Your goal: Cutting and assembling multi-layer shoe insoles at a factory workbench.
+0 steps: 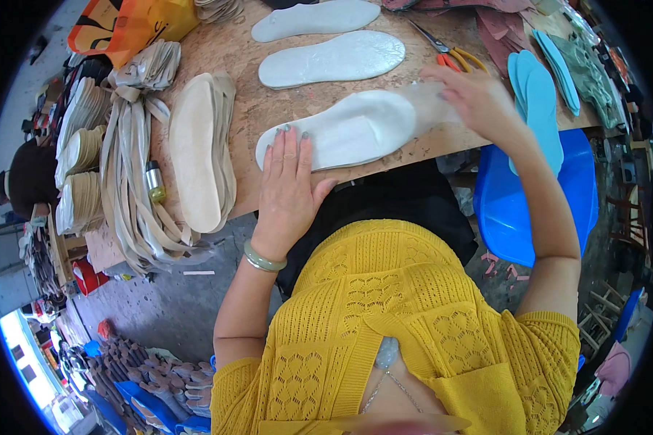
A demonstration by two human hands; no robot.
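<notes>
A white insole (341,130) lies near the front edge of the wooden table (218,54). My left hand (289,174) rests flat on its left end, fingers stretched out. Off its right end runs a thin translucent film (429,109), smeared by motion. My right hand (480,101) is at the far end of this film and appears to pinch it. Behind lie two more insoles, a glossy white one (331,59) and another white one (315,19). Scissors (450,54) with orange and yellow handles lie just beyond my right hand.
Beige insoles (202,148) are stacked at the left, beside hanging strips (127,167) and a small bottle (154,181). Light-blue insoles (535,94) overhang the right edge, above a blue stool (537,217). An orange bag (134,29) stands at the far left.
</notes>
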